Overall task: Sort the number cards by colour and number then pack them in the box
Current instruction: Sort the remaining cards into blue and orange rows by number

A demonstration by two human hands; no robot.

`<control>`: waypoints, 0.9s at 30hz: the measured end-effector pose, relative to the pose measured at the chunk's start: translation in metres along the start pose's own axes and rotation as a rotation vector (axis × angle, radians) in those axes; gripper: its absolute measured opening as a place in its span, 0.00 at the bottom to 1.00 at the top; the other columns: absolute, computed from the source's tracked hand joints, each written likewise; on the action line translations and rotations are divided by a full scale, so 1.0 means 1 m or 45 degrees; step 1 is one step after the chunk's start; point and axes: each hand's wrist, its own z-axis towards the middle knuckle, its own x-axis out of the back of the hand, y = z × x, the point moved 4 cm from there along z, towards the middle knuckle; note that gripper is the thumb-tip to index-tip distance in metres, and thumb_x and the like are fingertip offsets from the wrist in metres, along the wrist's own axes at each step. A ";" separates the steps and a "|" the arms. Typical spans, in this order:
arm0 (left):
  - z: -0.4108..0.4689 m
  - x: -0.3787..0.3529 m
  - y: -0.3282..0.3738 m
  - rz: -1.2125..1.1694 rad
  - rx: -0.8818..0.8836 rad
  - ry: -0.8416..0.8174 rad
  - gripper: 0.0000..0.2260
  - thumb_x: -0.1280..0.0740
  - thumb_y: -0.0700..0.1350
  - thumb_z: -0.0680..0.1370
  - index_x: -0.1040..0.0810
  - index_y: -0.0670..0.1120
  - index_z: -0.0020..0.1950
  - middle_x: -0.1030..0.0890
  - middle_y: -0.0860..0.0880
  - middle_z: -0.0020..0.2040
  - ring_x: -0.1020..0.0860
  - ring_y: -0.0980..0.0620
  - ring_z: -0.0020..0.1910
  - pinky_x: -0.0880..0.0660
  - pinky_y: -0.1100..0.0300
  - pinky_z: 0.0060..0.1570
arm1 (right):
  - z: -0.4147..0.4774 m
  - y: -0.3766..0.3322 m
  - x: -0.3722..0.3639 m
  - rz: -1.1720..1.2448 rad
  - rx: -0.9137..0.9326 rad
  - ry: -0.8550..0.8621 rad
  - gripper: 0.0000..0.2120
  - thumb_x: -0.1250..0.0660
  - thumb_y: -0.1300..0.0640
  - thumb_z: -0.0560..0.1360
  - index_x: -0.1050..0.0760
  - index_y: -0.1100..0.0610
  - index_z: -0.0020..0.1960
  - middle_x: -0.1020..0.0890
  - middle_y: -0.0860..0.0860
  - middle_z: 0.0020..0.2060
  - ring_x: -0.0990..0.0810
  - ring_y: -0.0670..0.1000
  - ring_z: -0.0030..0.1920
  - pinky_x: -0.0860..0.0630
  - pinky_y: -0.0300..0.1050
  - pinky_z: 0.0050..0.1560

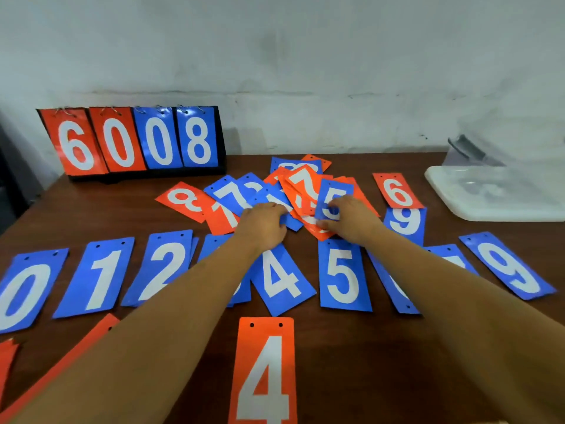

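A mixed heap of red and blue number cards [301,186] lies at the table's middle back. My right hand [351,217] pinches a blue 5 card [334,194] at the heap's right side. My left hand [264,223] rests fingers-down on blue cards at the heap's left, and whether it grips one I cannot tell. In front runs a row of blue cards: 0 [23,290], 1 [99,276], 2 [163,267], 4 [279,278], 5 [342,275] and 9 [509,266], with my forearms hiding others. A red 4 [266,371] lies nearest me.
A flip scoreboard [134,142] reading 6008 stands at the back left against the wall. A clear plastic box [495,191] sits at the right edge. A red 6 [397,191] and blue 9 [405,221] lie right of the heap. Red cards [6,359] lie at the near left.
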 end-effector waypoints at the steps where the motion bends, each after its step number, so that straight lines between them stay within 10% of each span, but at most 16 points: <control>1: 0.003 -0.004 -0.002 0.005 -0.013 0.010 0.18 0.38 0.47 0.80 0.27 0.48 0.70 0.26 0.49 0.69 0.30 0.46 0.68 0.33 0.47 0.66 | 0.001 0.001 0.000 -0.034 0.034 -0.002 0.27 0.32 0.41 0.75 0.27 0.57 0.66 0.23 0.55 0.60 0.24 0.55 0.58 0.27 0.47 0.55; 8: 0.003 0.008 0.002 -0.138 0.047 0.313 0.17 0.42 0.56 0.82 0.20 0.46 0.50 0.20 0.49 0.50 0.24 0.47 0.56 0.31 0.50 0.57 | -0.024 -0.007 0.021 -0.009 0.235 0.597 0.14 0.40 0.54 0.82 0.21 0.56 0.63 0.17 0.55 0.57 0.20 0.55 0.57 0.26 0.49 0.59; 13: 0.002 0.025 0.009 -1.647 0.592 0.139 0.13 0.34 0.51 0.80 0.21 0.41 0.54 0.16 0.43 0.46 0.16 0.49 0.38 0.19 0.59 0.37 | -0.042 -0.055 0.009 0.058 0.608 0.429 0.15 0.37 0.52 0.80 0.21 0.54 0.63 0.22 0.55 0.64 0.25 0.57 0.63 0.29 0.53 0.63; 19: -0.011 0.030 -0.034 -1.371 0.716 0.346 0.02 0.32 0.42 0.78 0.21 0.47 0.46 0.16 0.46 0.50 0.16 0.49 0.48 0.18 0.54 0.44 | -0.025 -0.040 0.011 0.390 0.232 0.379 0.21 0.36 0.46 0.79 0.27 0.55 0.68 0.28 0.51 0.67 0.30 0.49 0.67 0.35 0.37 0.61; 24: -0.020 0.030 -0.048 -1.372 0.751 0.365 0.06 0.34 0.41 0.79 0.22 0.47 0.43 0.17 0.51 0.44 0.17 0.53 0.45 0.19 0.59 0.42 | 0.008 -0.009 -0.007 -0.031 -0.087 -0.065 0.34 0.34 0.38 0.75 0.34 0.57 0.73 0.30 0.55 0.70 0.29 0.55 0.68 0.30 0.50 0.65; 27: -0.023 0.028 -0.050 -1.388 0.753 0.380 0.06 0.33 0.42 0.79 0.22 0.48 0.43 0.18 0.52 0.44 0.18 0.53 0.46 0.20 0.58 0.42 | 0.009 -0.016 -0.006 -0.158 0.044 -0.026 0.24 0.39 0.41 0.79 0.28 0.52 0.69 0.23 0.54 0.63 0.24 0.55 0.62 0.27 0.49 0.61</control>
